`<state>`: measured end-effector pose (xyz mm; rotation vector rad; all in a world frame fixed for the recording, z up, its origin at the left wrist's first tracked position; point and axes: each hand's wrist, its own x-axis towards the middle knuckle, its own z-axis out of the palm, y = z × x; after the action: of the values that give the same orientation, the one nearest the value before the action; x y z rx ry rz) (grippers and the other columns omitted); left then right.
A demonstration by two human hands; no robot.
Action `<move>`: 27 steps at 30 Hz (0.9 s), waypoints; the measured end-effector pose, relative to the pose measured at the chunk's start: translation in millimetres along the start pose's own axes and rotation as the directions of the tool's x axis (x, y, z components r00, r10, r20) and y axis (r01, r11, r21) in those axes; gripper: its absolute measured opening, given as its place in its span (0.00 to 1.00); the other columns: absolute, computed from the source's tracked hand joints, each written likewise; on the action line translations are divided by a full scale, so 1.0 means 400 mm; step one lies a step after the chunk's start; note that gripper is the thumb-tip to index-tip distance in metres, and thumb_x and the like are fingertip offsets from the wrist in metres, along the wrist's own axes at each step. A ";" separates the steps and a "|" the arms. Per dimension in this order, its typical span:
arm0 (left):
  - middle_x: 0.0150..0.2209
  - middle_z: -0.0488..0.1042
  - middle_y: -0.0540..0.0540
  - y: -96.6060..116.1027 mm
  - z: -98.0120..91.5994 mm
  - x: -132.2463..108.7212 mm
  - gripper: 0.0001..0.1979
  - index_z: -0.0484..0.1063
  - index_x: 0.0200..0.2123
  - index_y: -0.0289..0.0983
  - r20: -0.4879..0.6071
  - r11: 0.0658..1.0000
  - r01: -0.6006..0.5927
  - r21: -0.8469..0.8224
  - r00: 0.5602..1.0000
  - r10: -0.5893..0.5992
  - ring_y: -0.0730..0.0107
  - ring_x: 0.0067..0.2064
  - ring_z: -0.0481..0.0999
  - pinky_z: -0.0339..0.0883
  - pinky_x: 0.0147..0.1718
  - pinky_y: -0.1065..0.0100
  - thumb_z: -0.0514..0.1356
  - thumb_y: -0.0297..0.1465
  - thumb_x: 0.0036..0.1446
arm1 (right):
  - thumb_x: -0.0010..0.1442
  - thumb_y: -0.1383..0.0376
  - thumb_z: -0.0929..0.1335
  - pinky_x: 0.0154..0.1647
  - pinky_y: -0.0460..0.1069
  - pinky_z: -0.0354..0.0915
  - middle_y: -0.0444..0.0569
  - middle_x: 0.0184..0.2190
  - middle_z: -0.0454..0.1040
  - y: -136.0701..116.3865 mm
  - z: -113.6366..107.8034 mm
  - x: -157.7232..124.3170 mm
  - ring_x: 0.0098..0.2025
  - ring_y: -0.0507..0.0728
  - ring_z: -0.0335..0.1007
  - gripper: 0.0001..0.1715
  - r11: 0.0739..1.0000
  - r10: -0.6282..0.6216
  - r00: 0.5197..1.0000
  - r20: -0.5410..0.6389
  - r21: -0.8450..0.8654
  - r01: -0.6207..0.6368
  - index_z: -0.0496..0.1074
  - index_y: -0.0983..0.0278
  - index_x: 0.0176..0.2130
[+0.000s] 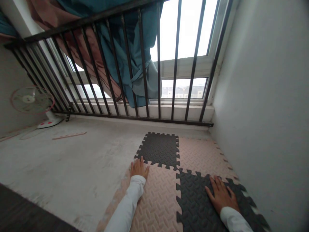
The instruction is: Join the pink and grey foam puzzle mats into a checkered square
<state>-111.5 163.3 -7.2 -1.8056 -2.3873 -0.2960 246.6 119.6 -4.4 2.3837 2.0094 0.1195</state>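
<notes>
Interlocking foam floor mats in dark grey and pinkish beige lie on the floor in a checkered layout. My left hand (139,169) rests with spread fingers on the near beige mat (159,196), at its far left corner, where it meets the far dark mat (159,148). My right hand (222,194) lies flat, fingers apart, on the near dark mat (195,199), close to its seam with the far beige mat (202,154). Neither hand holds anything. Both sleeves are white.
A white wall (267,106) rises along the right side of the mats. Dark metal railing (158,80) runs before the window, with teal and pink curtains (142,54) hanging behind it. A fan (32,100) and a thin strip (70,136) are on the concrete floor (96,161) at left.
</notes>
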 end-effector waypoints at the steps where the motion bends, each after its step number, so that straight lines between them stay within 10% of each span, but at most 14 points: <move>1: 0.57 0.57 0.38 0.000 0.000 -0.002 0.29 0.50 0.57 0.33 -0.011 1.000 -0.001 0.008 1.000 0.001 0.57 0.58 0.53 0.41 0.56 0.50 0.47 0.39 0.53 | 0.53 0.52 0.52 0.57 0.56 0.44 0.47 0.60 0.49 0.001 0.002 -0.002 0.60 0.54 0.42 0.34 1.000 -0.004 1.000 -0.002 0.001 0.004 0.52 0.61 0.57; 9: 0.60 0.47 0.44 0.004 -0.001 0.000 0.27 0.52 0.56 0.36 0.114 0.998 -0.064 -0.007 0.991 0.064 0.59 0.60 0.46 0.42 0.55 0.47 0.42 0.40 0.55 | 0.52 0.49 0.53 0.54 0.59 0.49 0.54 0.57 0.56 -0.020 -0.005 0.077 0.57 0.60 0.50 0.34 0.994 0.072 0.997 0.039 0.079 -0.074 0.58 0.62 0.54; 14: 0.60 0.47 0.44 0.003 -0.005 0.003 0.27 0.52 0.57 0.38 0.125 0.998 -0.047 -0.043 0.991 0.052 0.59 0.60 0.47 0.42 0.55 0.47 0.43 0.41 0.54 | 0.56 0.55 0.54 0.56 0.53 0.46 0.59 0.60 0.47 -0.216 -0.086 0.233 0.60 0.59 0.43 0.35 0.994 -0.063 0.997 -0.033 0.087 0.066 0.49 0.73 0.57; 19: 0.60 0.48 0.46 0.003 -0.006 0.001 0.27 0.52 0.56 0.39 0.117 0.998 -0.043 -0.037 0.992 0.047 0.60 0.60 0.47 0.42 0.55 0.49 0.43 0.42 0.54 | 0.57 0.52 0.50 0.59 0.57 0.37 0.53 0.61 0.42 -0.389 -0.054 0.292 0.62 0.57 0.34 0.36 0.978 -0.192 0.981 -0.003 0.079 0.192 0.45 0.70 0.59; 27: 0.61 0.46 0.44 0.002 -0.004 0.001 0.28 0.51 0.57 0.38 0.153 0.999 -0.048 -0.024 0.987 0.051 0.60 0.60 0.46 0.41 0.55 0.47 0.43 0.43 0.54 | 0.56 0.47 0.48 0.59 0.60 0.28 0.57 0.55 0.58 -0.405 -0.153 0.407 0.57 0.59 0.50 0.38 0.925 -0.381 0.916 0.130 0.049 0.377 0.58 0.67 0.54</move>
<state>-110.8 163.7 -5.4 -1.9611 -2.4430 -0.1823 110.1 305.7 53.2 1.9015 2.3639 -0.0750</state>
